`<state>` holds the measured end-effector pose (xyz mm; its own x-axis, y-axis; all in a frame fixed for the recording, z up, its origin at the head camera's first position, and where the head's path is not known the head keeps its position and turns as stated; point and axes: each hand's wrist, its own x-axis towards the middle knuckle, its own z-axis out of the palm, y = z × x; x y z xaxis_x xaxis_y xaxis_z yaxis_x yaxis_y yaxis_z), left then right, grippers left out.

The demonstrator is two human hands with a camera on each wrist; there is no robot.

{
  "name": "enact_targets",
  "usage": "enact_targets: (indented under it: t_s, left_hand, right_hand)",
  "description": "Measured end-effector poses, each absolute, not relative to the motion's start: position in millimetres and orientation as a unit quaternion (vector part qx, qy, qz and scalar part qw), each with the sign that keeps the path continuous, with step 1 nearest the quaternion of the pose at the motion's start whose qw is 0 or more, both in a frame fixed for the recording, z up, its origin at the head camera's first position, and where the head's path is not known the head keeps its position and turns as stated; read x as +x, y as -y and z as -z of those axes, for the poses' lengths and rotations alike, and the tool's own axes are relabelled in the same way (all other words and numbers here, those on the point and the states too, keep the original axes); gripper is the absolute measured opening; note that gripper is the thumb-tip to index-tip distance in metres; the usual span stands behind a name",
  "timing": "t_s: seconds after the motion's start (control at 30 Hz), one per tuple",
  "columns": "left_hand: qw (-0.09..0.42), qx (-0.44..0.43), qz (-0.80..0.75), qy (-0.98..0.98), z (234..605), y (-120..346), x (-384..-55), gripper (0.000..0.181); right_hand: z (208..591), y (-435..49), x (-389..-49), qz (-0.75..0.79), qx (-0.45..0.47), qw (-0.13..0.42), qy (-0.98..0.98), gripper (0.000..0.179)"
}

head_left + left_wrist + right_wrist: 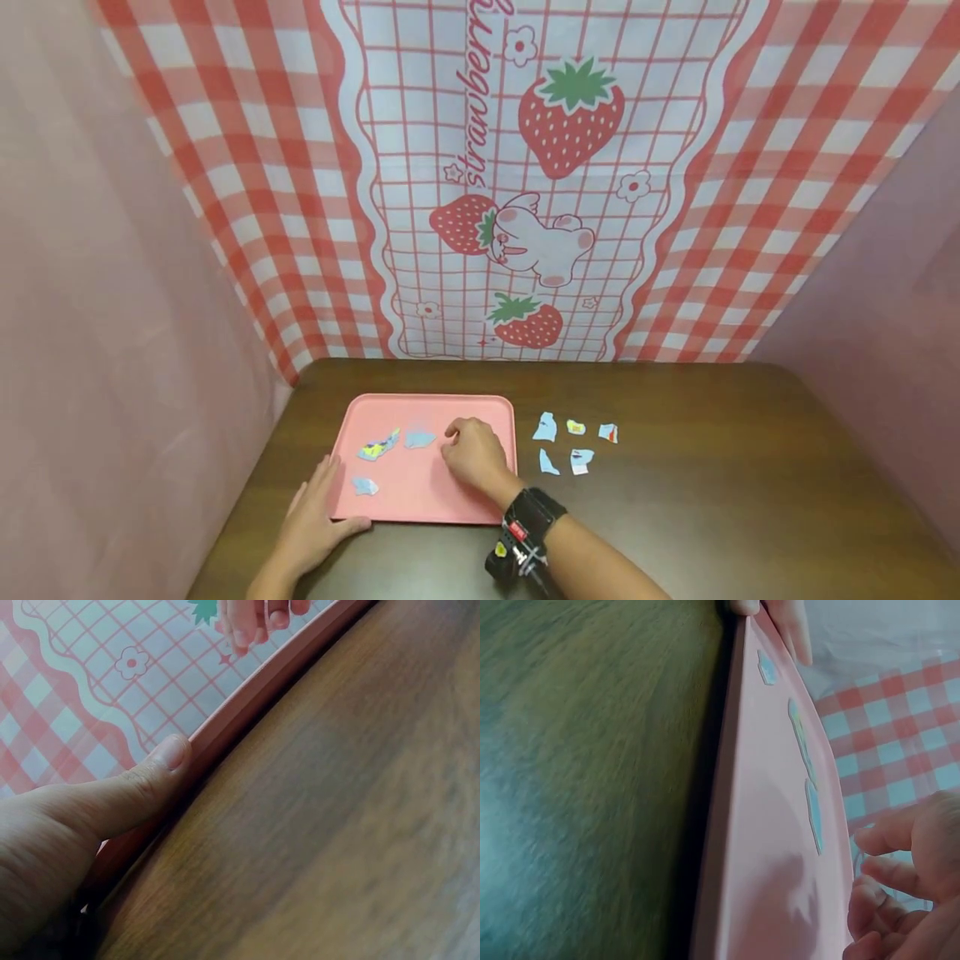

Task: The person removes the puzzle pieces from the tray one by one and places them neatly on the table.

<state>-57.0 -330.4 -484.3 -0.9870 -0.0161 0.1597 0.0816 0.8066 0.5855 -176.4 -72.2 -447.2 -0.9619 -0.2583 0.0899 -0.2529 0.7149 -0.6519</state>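
Observation:
A pink tray (420,500) lies on the table, bearing three flat, irregular picture pieces. Of these, one piece is blue and yellow (378,447), one is plain light blue (419,439), and a small pale blue piece (365,486) sits nearer the left front corner. My left hand (311,512) rests at that corner, fingers along the left side. Its straight thumb (142,784) touches the front rim. Above the tray's right half hovers my right hand (476,454); its fingers (889,829) bend loosely with nothing visible between them.
Right of the tray, several more pieces lie on the brown table (705,475), among them a light blue piece (546,427), a yellow piece (575,427) and a piece with red (608,432). Behind the table hangs a strawberry-print cloth (645,100).

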Motion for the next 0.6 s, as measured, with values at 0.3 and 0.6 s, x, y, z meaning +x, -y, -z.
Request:
enact_targets:
  t_s: [0.3, 0.6]
  left_hand:
    - [0.070, -0.015, 0.312, 0.948, 479.6, 332.1, -64.5, 0.114]
    - [0.052, -0.008, 0.313, 0.948, 482.9, 329.3, -57.8, 0.114]
  right_hand:
    - [443.5, 86.1, -185.9, 0.341, -0.153, 0.003, -0.927, 0.020]
    - [456.7, 94.4, -186.8, 0.348, -0.180, 0.050, -0.919, 0.027]
